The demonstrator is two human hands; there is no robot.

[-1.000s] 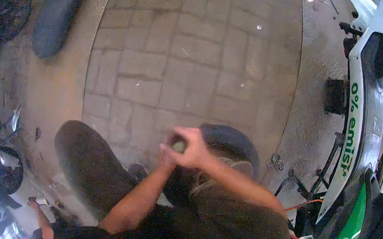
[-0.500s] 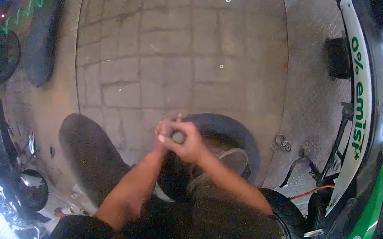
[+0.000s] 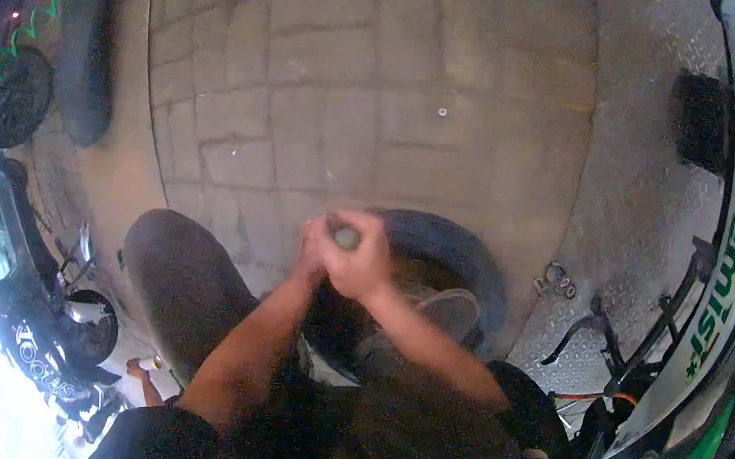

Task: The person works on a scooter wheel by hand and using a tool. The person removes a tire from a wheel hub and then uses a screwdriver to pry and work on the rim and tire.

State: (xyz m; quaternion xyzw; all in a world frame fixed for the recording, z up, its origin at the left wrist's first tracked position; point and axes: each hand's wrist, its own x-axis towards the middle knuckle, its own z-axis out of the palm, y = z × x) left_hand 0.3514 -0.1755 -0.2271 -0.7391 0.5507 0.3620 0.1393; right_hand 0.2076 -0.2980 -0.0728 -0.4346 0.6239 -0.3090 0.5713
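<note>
Hands clamped together on top of a small rounded knob or handle end [image 3: 346, 237], left hand [image 3: 313, 254] and right hand [image 3: 362, 263] both wrapped tight around it, right above a black tyre [image 3: 468, 266] lying on the paved floor [image 3: 363, 83]. Looks like mid-job to me: the tyre's still down there by the shoe [image 3: 446, 311], and whatever's under the grip is hidden. Another tyre [image 3: 173, 285] sits to the left, a green-and-white scooter [image 3: 717, 288] on the right.
</note>
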